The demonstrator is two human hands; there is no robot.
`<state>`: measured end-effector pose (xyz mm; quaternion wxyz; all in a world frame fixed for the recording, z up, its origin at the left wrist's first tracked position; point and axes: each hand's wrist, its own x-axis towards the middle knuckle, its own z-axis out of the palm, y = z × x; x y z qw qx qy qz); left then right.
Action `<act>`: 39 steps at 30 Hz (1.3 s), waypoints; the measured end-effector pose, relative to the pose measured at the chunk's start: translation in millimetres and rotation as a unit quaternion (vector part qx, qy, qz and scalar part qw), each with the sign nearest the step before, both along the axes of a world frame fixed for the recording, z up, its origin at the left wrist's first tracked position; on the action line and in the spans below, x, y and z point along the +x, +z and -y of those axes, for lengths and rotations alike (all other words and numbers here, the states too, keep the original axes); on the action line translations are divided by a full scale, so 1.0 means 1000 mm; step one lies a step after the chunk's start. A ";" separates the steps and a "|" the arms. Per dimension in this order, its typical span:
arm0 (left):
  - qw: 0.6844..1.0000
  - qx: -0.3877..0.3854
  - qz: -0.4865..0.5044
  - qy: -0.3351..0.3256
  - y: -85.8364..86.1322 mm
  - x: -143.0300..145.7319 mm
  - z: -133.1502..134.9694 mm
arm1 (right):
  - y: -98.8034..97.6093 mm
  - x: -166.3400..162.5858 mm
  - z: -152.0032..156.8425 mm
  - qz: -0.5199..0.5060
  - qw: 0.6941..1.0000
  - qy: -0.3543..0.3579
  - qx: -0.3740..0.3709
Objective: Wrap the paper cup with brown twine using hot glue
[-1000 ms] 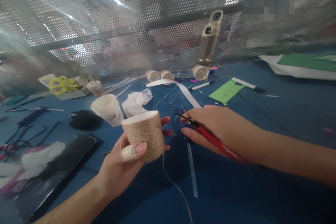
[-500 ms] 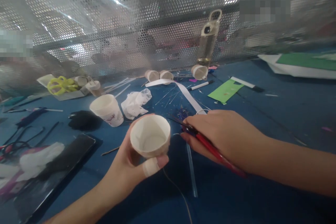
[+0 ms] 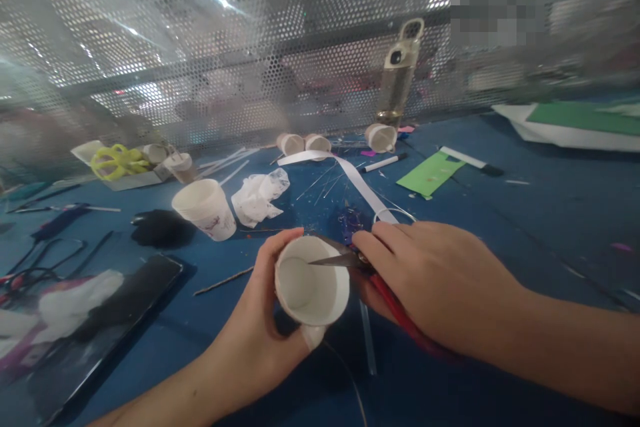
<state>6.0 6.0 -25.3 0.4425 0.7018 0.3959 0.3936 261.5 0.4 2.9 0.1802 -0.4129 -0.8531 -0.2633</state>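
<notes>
My left hand [image 3: 260, 340] is wrapped round a small paper cup [image 3: 311, 283] covered in twine, its white mouth tipped toward me. A bandaged thumb presses the cup's lower rim. My right hand [image 3: 435, 280] is closed on red-handled scissors [image 3: 360, 265]. The blades' dark tips reach over the cup's rim into its mouth. A thin loose string [image 3: 345, 367] hangs from the cup down to the blue table [image 3: 500, 227].
A white paper cup [image 3: 205, 208], crumpled tissue [image 3: 260, 195], a black tablet [image 3: 100, 327] and tools lie left. Behind are more cups [image 3: 305, 143], a white ribbon [image 3: 350, 177], a marker [image 3: 385, 163], green paper [image 3: 431, 175], a water bottle [image 3: 397, 80] and a perforated metal screen [image 3: 225, 47].
The left hand turned the cup from upright to mouth-toward-me and shifted it right. The right hand brought the scissors left until their tips entered the cup's mouth.
</notes>
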 end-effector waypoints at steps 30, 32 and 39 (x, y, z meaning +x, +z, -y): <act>1.000 0.009 -0.001 0.004 -0.007 0.009 0.003 | -0.004 0.001 -0.005 0.054 0.993 -0.037 0.093; 1.000 0.015 0.002 0.001 -0.006 0.009 0.004 | -0.003 0.001 -0.006 0.055 0.993 -0.035 0.098; 0.998 0.050 -0.013 -0.037 -0.003 0.005 0.004 | 0.001 0.001 -0.005 0.059 0.991 -0.031 0.114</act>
